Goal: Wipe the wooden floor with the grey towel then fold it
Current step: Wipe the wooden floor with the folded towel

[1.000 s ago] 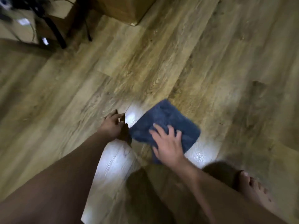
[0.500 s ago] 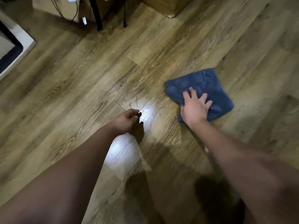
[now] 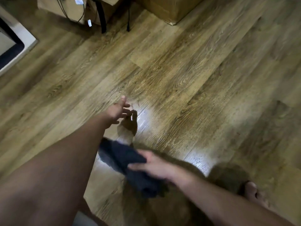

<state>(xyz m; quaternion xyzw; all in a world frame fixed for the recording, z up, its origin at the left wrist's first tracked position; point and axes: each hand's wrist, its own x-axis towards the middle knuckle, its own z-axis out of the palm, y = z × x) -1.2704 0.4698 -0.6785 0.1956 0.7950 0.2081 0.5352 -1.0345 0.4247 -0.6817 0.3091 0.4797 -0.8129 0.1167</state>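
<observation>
Wood-look planks fill pretty much the whole view, with a bright glare patch on the floor (image 3: 187,75) right in the middle. Cardboard boxes (image 3: 164,8) and some cables (image 3: 73,12) sit along the far edge, and a bare foot (image 3: 253,193) pokes in at lower right.

From where I'm watching, the towel (image 3: 130,162) is down near the bottom middle, bunched up and dark — it's blurry, so I can't tell if it's touching the planks or lifted just off them. The right hand (image 3: 154,163) has it: thumb on one side, fingers on the other, wrapped around the gathered cloth. My guess is that grabbing it in a wad like this makes it easy to drag or lift, as opposed to pressing it flat for a wipe.

The left hand (image 3: 119,110) is out ahead with fingers spread and loose, holding nothing, hovering close over the glare patch. Looks to me like it's there for balance while crouching, or getting ready to help.

The towel's long axis runs diagonally — far end up toward the left forearm, near end trailing down toward the lower right. It's crumpled, no neat edges showing, so I'd say folding hasn't started.
</observation>
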